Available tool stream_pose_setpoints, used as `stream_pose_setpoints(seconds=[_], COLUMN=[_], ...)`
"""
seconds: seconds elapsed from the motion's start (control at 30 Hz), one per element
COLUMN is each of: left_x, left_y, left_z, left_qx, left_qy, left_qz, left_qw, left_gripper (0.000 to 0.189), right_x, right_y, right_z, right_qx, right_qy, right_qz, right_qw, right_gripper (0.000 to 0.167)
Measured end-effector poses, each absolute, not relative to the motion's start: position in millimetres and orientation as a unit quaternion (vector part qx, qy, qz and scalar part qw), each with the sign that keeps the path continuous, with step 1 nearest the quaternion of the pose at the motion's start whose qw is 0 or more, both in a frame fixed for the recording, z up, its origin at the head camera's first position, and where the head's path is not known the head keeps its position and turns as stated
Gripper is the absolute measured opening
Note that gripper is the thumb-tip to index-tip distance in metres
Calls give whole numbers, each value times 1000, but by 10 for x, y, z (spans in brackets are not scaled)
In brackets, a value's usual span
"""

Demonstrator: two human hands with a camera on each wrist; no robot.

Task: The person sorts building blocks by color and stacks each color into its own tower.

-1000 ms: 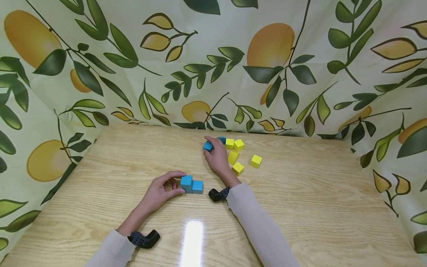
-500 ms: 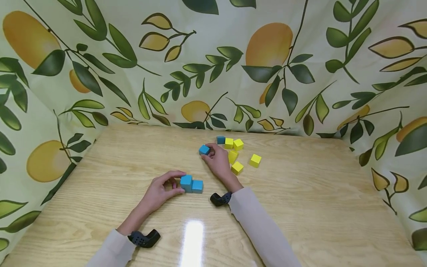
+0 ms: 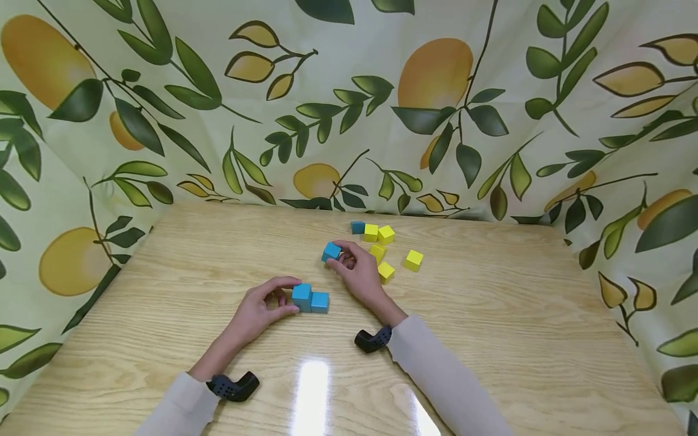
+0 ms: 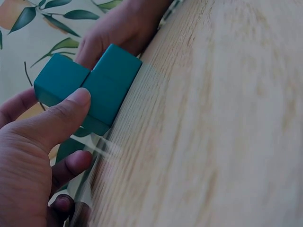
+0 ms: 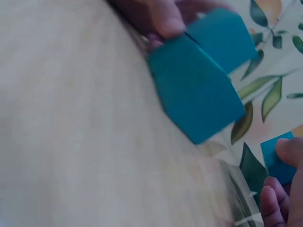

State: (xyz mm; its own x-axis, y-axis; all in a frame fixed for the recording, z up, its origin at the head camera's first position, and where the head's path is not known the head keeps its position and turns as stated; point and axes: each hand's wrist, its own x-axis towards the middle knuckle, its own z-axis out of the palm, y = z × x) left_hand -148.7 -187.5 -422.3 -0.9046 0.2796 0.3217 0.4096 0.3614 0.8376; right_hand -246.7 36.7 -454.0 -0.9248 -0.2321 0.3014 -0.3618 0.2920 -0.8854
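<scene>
In the head view, two blue cubes stand side by side on the wooden table [image 3: 491,339], the right one being the lower cube [image 3: 320,302]. A further blue cube [image 3: 302,295] sits on top of the left one. My left hand [image 3: 264,309] pinches this stack between thumb and fingers, the thumb [image 4: 78,101] lying near the seam below the top cube. Beyond it, my right hand [image 3: 360,274] holds a separate blue cube [image 3: 330,252] by the fingertips, tilted. That held cube [image 5: 279,161] also shows at the right wrist view's lower right edge.
Several yellow cubes [image 3: 413,260] lie scattered right of and behind my right hand, one partly covered by it. A darker-looking blue cube [image 3: 357,227] rests near the table's back edge. A cloth [image 3: 349,109] printed with fruit and leaves hangs behind and beside the table.
My right hand has drawn the blue cube away from the back cubes, toward me and slightly left. The left hand keeps its place at the stack.
</scene>
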Motion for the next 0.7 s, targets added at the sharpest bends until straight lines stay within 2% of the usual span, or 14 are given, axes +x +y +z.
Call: stream_pose_setpoints(seconds=[0.5, 0.7], left_x=[-1478, -1476], left_y=[-1866, -1865], left_z=[-4205, -4201], left_qx=[-213, -212], left_qy=[-823, -823], left_qz=[-522, -523], left_qw=[65, 67], left_gripper=[45, 45], right_x=[-2132, -2038], right_y=[429, 450], right_z=[-4502, -4512], right_qx=[277, 308], right_qy=[-760, -758], right_qz=[580, 568], right_qw=[97, 90], right_gripper=[40, 39])
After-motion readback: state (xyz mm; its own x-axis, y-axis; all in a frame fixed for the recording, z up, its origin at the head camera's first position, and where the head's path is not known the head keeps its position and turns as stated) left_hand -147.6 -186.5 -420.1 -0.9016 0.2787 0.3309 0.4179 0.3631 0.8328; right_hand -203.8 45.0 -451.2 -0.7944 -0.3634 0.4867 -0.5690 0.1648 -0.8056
